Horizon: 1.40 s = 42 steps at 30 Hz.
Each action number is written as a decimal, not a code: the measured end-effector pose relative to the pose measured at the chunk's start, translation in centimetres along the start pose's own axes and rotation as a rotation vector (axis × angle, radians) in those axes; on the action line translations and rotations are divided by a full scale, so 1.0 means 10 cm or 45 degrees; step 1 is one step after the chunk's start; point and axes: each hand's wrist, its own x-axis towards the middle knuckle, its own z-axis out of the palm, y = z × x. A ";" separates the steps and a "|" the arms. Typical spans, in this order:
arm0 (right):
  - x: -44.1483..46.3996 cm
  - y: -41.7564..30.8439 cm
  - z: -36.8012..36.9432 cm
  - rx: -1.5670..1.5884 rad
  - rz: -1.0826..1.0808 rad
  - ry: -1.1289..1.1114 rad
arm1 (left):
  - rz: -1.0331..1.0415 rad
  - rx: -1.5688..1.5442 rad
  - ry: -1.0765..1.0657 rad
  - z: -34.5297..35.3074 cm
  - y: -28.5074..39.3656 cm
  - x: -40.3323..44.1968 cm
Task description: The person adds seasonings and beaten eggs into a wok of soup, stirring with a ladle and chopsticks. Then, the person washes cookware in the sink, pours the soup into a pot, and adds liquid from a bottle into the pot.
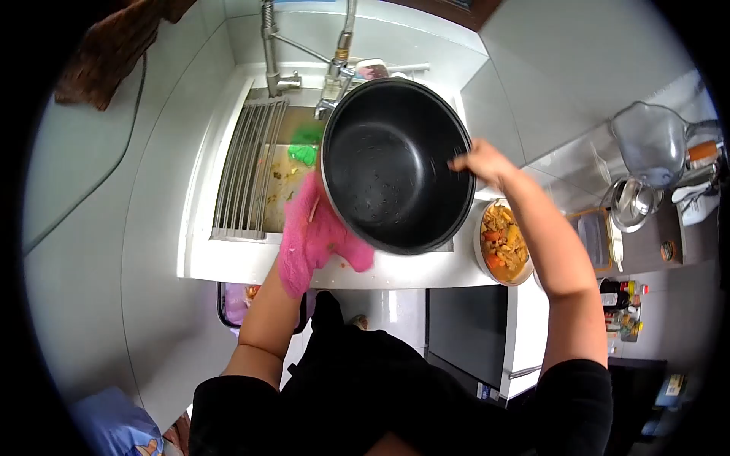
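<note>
A large black cooking pot [380,167], like a rice cooker's inner pot, is tilted with its wet inside facing me, over the sink's right part and front edge. My right hand [484,163] grips its right rim, the thumb inside and the fingers behind the wall. A pink cloth [304,235] wraps my left hand and lower wrist at the pot's lower left outer side. The left fingers are hidden under the cloth and behind the pot. Droplets show on the pot's inner surface.
Left of the pot lie the sink [274,194] with food scraps, a roll-up metal rack [251,167] and a green cloth [303,154]. The faucet [328,99] stands behind. A bowl of stew [502,242] sits close to my right forearm. A glass jug [649,140] is at far right.
</note>
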 end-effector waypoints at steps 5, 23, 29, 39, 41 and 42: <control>-0.37 0.71 0.57 0.901 0.418 0.108 | 0.454 0.636 -0.152 -0.55 -0.21 0.49; -0.74 0.65 0.55 0.652 -0.517 1.361 | 0.681 1.940 -0.530 0.63 -0.08 0.67; -0.64 0.35 0.23 0.013 -1.258 1.594 | 0.728 1.221 -0.498 0.39 -0.14 1.18; -0.72 0.25 0.07 -0.168 -1.326 1.378 | 0.880 0.996 -0.381 0.72 0.19 1.48; -0.73 0.24 0.06 -0.231 -1.353 1.458 | 0.852 0.948 -0.390 0.76 0.18 1.50; -0.74 0.24 0.04 -0.230 -1.350 1.465 | 0.843 0.927 -0.395 0.79 0.18 1.51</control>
